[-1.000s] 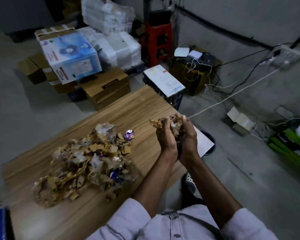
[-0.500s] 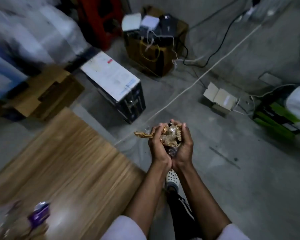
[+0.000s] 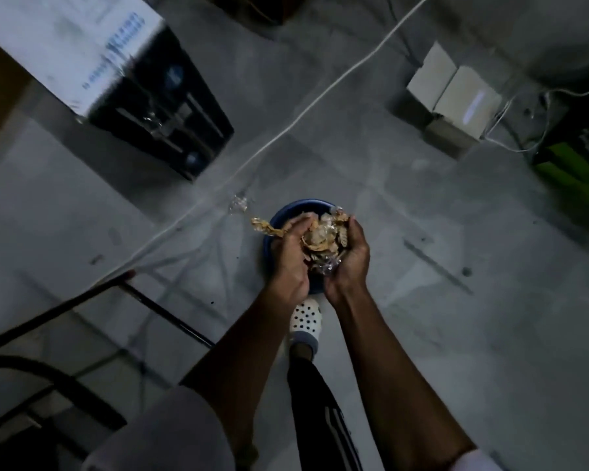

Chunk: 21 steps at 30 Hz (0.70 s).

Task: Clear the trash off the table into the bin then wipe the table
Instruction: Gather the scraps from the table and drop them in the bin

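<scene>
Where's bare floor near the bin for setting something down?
Bare concrete lies right of the blue bin, out toward the white carton. Left is crowded: white cable, clear wrapper, black box, table legs. The shoe borders the near side; the left hand and right hand hold trash over the bin.

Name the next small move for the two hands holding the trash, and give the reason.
Probably part the hands and let the trash fall. The left hand and right hand cup it together directly above the blue bin on the floor, so it should drop inside. One scrap juts left at about the rim and might miss.
</scene>
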Tool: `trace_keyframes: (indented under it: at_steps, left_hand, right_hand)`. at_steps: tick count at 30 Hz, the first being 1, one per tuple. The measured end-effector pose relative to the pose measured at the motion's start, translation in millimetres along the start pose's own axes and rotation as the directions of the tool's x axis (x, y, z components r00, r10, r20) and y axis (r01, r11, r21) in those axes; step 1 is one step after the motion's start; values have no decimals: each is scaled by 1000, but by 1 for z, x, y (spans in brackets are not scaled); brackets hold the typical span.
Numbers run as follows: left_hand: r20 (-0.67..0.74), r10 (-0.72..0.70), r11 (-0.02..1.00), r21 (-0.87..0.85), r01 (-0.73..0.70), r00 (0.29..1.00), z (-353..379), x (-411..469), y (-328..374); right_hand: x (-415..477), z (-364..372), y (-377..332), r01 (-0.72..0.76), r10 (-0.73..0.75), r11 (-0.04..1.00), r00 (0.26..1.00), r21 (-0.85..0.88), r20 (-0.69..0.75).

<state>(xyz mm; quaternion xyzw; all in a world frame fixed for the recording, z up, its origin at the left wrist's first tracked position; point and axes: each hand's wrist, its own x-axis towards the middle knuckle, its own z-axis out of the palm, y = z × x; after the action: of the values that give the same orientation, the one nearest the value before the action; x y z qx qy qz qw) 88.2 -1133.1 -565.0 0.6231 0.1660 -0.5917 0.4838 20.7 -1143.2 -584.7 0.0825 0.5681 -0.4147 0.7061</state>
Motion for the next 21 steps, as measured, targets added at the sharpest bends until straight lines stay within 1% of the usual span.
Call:
trace_keyframes:
  at_steps: [3,6,8,10,13,17,19,21]
  left_hand:
    - [-49,-26,996,82,30,998,-13,36,-16]
    - [-55,-79,977,193,88,995,-21,52,-22]
    - [-46,-130,951,276,137,991,-24,54,-20]
    - [-33,-174,932,318,175,984,-27,47,-13]
    - [-59,-216,932,287,223,975,-31,25,0]
    - [-68,-230,951,196,239,971,-38,-30,25]
    - [-63,-208,963,165,216,976,-47,-62,37]
    - [-44,-156,977,143,161,987,-62,-99,47]
  right_hand:
    - [36,-15,13,-19,12,995,997,-94,-72]
    - [60,-29,22,-38,21,988,994,-152,-112]
    - [67,-36,21,-67,49,981,993,-184,-103]
    - [65,-41,19,-114,95,964,991,-239,-90]
    - [42,-42,13,-152,121,924,987,-352,-109]
    - [-22,-28,4,-120,70,912,988,-391,-139]
    - [-64,-19,4,-81,38,912,993,-401,-114]
    - [-115,-8,7,-21,0,905,999,-425,-48]
